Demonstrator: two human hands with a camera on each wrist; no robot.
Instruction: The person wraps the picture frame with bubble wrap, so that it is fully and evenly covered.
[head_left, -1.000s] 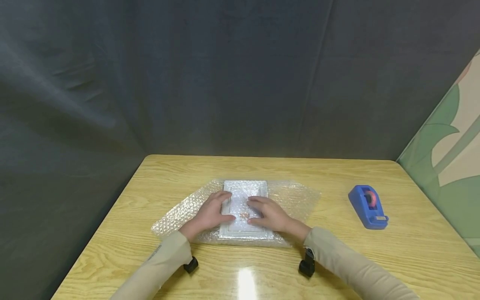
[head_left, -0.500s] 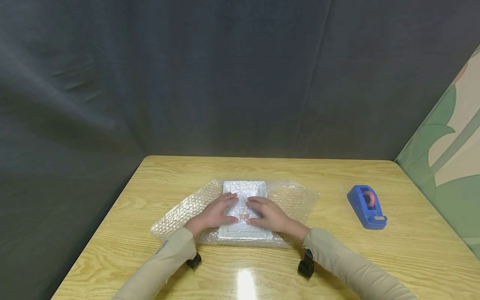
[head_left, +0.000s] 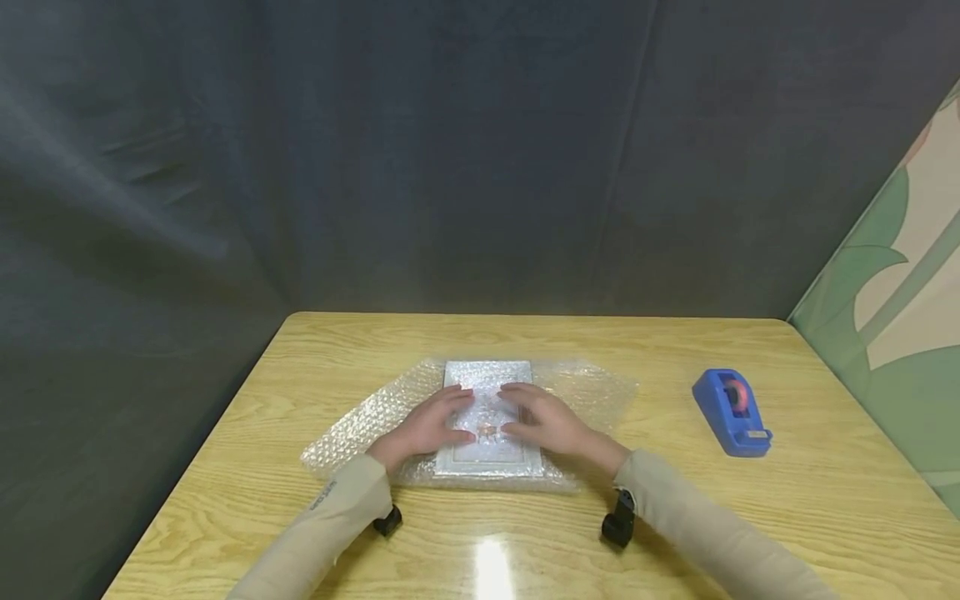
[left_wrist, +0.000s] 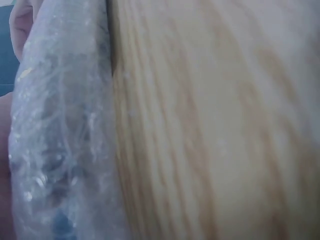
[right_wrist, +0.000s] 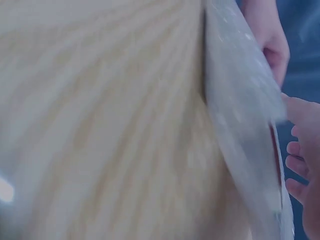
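A white picture frame (head_left: 489, 375) lies flat on the table, covered by clear bubble wrap (head_left: 360, 423). My left hand (head_left: 427, 423) rests on the frame's left side, fingers spread and thumb apart. Over its right side is my right hand (head_left: 553, 423), with fingers extended; in the right wrist view this hand (right_wrist: 307, 160) is beside the wrapped edge, and I cannot tell whether it touches. Loose bubble wrap stretches out to both sides of the frame. The left wrist view mostly shows the near edge of the bubble wrap (left_wrist: 65, 125) along the wood.
A blue tape dispenser (head_left: 731, 414) with a reddish roll stands to the right on the wooden table (head_left: 652, 533). Dark curtain (head_left: 450, 167) closes off the back and left. A leaf-patterned panel (head_left: 900, 317) is at the right.
The left hand has slid slightly inward over the frame. In the last half second the right hand has shifted a little to the right. Frame and wrap lie about where they were.
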